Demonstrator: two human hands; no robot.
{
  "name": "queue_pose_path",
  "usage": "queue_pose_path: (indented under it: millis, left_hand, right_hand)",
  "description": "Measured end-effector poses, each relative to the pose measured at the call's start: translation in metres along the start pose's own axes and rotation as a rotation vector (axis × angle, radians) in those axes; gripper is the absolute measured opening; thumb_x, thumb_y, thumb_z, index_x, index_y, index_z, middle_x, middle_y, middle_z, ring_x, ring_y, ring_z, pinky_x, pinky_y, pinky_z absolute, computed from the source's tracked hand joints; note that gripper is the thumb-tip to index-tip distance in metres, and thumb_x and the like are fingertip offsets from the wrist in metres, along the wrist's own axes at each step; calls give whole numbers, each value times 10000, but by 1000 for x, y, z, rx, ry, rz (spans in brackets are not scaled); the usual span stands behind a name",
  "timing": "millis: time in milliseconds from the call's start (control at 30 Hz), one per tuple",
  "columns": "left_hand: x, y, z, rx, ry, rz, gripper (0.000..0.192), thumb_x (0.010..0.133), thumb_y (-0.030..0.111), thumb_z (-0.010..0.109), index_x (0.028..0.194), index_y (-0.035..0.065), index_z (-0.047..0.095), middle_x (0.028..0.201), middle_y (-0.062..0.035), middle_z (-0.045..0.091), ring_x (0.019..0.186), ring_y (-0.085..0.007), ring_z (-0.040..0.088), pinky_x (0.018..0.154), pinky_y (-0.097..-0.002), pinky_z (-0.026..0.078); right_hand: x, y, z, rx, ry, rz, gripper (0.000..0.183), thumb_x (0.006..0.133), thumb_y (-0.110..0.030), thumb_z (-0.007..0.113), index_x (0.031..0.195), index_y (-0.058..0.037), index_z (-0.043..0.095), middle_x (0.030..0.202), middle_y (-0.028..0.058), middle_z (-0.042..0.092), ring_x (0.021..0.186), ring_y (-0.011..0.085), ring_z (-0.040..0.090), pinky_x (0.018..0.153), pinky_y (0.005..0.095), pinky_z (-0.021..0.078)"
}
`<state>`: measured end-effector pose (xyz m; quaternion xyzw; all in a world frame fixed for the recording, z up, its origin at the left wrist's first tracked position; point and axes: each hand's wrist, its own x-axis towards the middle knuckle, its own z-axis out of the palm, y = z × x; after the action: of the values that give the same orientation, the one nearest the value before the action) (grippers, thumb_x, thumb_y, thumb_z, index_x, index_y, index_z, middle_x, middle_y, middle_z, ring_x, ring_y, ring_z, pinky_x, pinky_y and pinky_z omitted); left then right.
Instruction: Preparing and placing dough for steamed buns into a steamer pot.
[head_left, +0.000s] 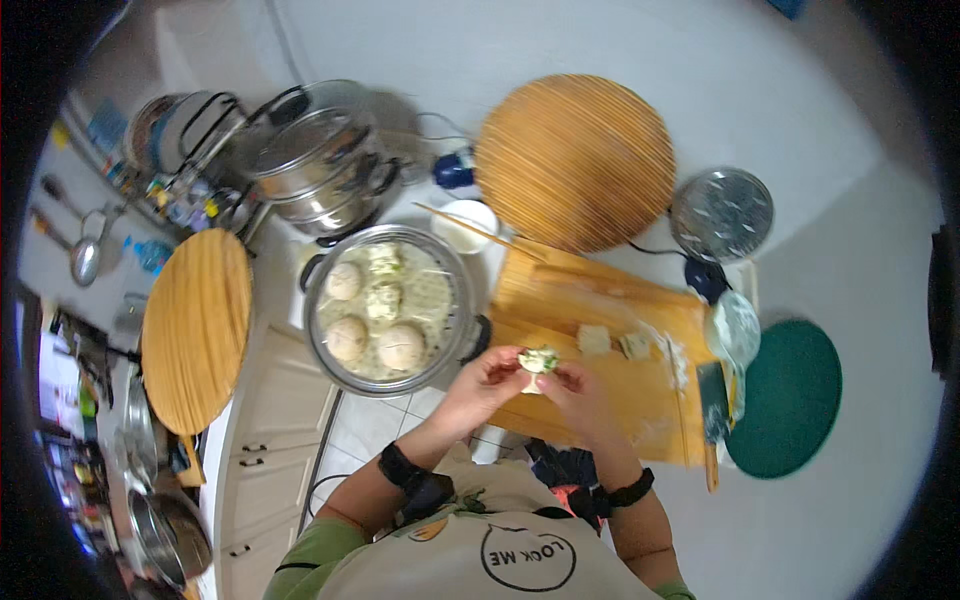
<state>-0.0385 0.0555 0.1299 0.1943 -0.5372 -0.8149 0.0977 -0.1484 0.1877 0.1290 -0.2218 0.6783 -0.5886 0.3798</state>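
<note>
My left hand (487, 379) and my right hand (568, 386) pinch a small piece of white dough (538, 361) with green bits, holding it above the near left part of a wooden board (622, 405). The fingers partly cover it. Two dough pieces lie beyond my hands on the board, a pale block (595, 339) and another with greenish layers (634, 346). To the left, a steel steamer (450, 360) holds three round buns and two green-flecked dough rolls (385, 301) on a perforated surface. A thin stick (679, 405) lies near the board's right end, beside scattered flour.
A cleaver (714, 397) lies at the board's right edge, near a flour container (733, 330) and a green round lid or tray (787, 401). Behind are a white bowl (466, 229) with chopsticks, a round wooden lid (576, 161) and a stacked steel steamer (322, 172).
</note>
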Motion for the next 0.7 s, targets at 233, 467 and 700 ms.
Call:
queue_pose_path:
  millis: [233,467,700]
  left_hand:
    - [-4,13,-52,146,254,143,391,862,74,543,1218,38,385,1030,-19,469,930,-90,471,803,-223,405]
    - [-51,5,-117,166,418,240,234,897,64,454,1124,10,465,1007,-64,537,938,-139,512,831,-253,407]
    - [-107,-14,-162,-8,636,160,142,916,47,411,974,13,537,838,-40,577,789,-111,537,767,-247,437]
  right_hand:
    - [75,-29,47,-248,-205,1,260,804,-252,611,904,-12,600,790,-3,579,711,70,509,629,217,403]
    - [187,-11,110,92,-134,339,332,757,-347,642,935,-68,607,795,-7,573,715,95,508,611,243,402]
    - [200,-40,152,-195,-20,246,283,737,-269,668,871,-30,596,653,13,503,534,83,442,443,217,328]
